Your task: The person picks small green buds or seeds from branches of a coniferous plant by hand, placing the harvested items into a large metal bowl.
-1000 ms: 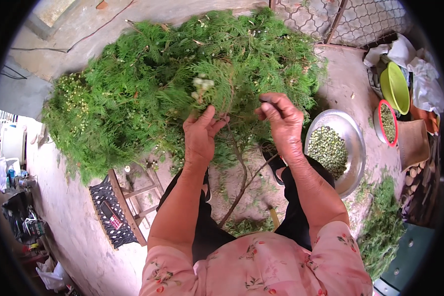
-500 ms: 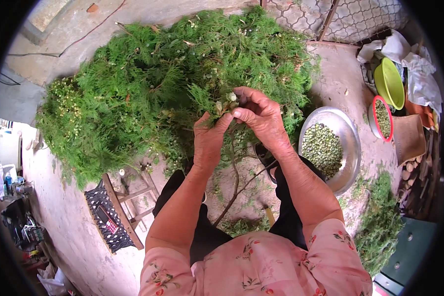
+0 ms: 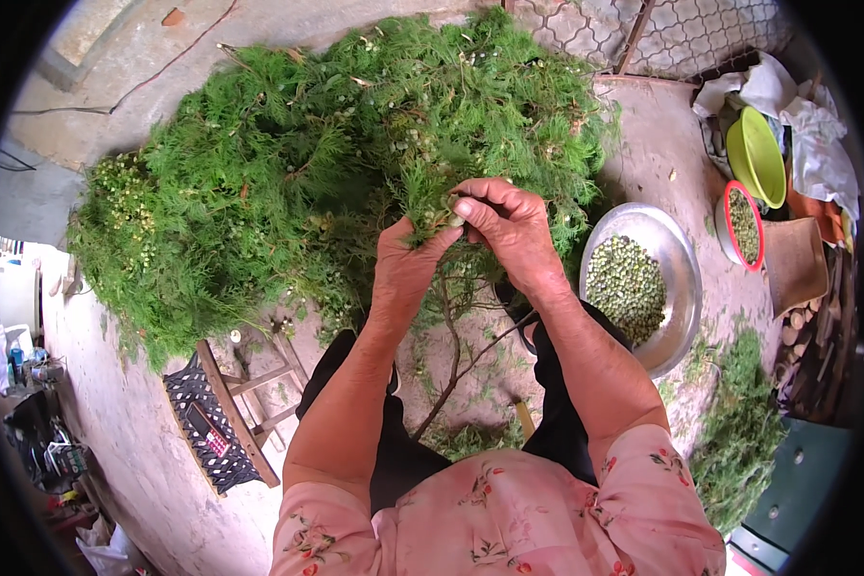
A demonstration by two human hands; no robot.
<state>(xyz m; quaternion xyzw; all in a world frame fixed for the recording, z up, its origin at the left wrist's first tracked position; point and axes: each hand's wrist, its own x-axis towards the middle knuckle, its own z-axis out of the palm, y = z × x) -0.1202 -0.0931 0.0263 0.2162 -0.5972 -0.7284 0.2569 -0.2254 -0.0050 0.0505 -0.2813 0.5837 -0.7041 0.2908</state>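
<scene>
In front of a large heap of feathery evergreen branches [image 3: 288,163], my two hands meet. My left hand [image 3: 405,257] is closed on a leafy evergreen branch [image 3: 430,216], its thumb pointing toward the right hand. A bare woody stem [image 3: 453,346] runs down from there between my legs. My right hand [image 3: 511,230] pinches a small pale green cone [image 3: 456,219] between thumb and forefinger, at the branch tip. The fingers partly hide the cone; I cannot tell whether it is still attached.
At right stands a wide metal basin [image 3: 684,278] with many small green cones [image 3: 624,283]. Beyond it are a red-rimmed bowl [image 3: 760,235], a lime-green basin [image 3: 758,158] and stacked firewood [image 3: 816,355]. A wooden stool with woven seat [image 3: 226,413] holds a phone [image 3: 206,427] at left.
My right thumb and forefinger have closed over the pale cone that showed at the branch tip. The leafy sprig has shifted slightly to the right; both forearms stay nearly in place.
</scene>
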